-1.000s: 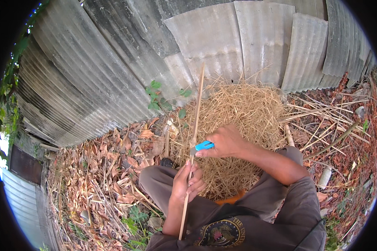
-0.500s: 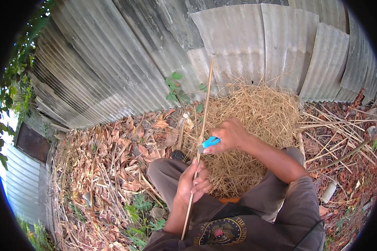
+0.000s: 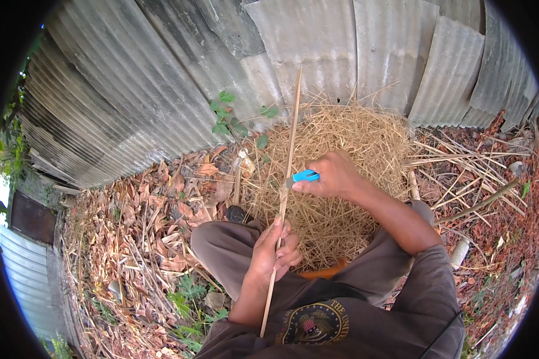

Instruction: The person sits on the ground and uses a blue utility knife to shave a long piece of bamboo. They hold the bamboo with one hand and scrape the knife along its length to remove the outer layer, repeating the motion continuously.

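Observation:
My left hand (image 3: 275, 251) is closed around a long, thin strip of pale wood or bamboo (image 3: 293, 128), which runs from my lap up toward the metal wall. In my right hand (image 3: 332, 174) is a blue-handled utility knife (image 3: 306, 176), gripped with thumb and fingers. Its short grey blade rests against the strip, a little above my left hand. Around the blade the strip looks frayed and lighter, with thin fibres on it.
Between my legs and the corrugated metal wall (image 3: 317, 48) lies a heap of straw-like shavings (image 3: 353, 131). Dry leaves (image 3: 161, 203) cover the ground at left, with green plants (image 3: 188, 299) among them. Cut sticks (image 3: 473, 167) are scattered at right, near a pale cylinder (image 3: 459, 253).
The whole view has shifted slightly, so the wall and ground sit further left and higher. My right hand and knife are a bit farther up the strip from my left hand.

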Available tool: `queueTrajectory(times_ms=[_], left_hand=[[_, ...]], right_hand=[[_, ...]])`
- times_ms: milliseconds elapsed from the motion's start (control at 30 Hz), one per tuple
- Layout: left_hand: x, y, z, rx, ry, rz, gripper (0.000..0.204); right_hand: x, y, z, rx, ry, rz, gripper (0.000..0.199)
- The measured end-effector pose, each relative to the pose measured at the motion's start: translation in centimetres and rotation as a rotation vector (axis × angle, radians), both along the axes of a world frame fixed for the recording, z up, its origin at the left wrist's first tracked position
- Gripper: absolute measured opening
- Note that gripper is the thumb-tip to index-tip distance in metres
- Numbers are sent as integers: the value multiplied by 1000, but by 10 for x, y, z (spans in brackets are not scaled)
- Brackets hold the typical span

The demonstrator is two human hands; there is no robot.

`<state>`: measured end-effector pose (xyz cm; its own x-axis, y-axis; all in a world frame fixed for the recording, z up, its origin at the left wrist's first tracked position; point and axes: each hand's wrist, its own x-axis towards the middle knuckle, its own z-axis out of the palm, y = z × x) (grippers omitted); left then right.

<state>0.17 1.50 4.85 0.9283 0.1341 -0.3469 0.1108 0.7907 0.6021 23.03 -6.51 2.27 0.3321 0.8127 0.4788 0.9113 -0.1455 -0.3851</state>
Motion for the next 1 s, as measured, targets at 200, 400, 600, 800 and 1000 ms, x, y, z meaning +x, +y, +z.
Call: queueTrajectory(times_ms=[200,400,600,800,1000], left_hand=[[-12,-11,5,230,63,73,34],[-39,-16,0,262,110,-19,33],[-70,-25,9,493,153,-257,33],[-58,-6,-1,680,156,-113,28],[-25,-10,3,822,124,-61,39]], right_hand=[[7,20,-10,98,-162,17,76],[71,52,-4,-66,59,-329,81],[176,25,-17,-24,457,-785,87],[182,-27,-13,-11,448,-674,90],[38,-27,17,-48,190,-199,77]])
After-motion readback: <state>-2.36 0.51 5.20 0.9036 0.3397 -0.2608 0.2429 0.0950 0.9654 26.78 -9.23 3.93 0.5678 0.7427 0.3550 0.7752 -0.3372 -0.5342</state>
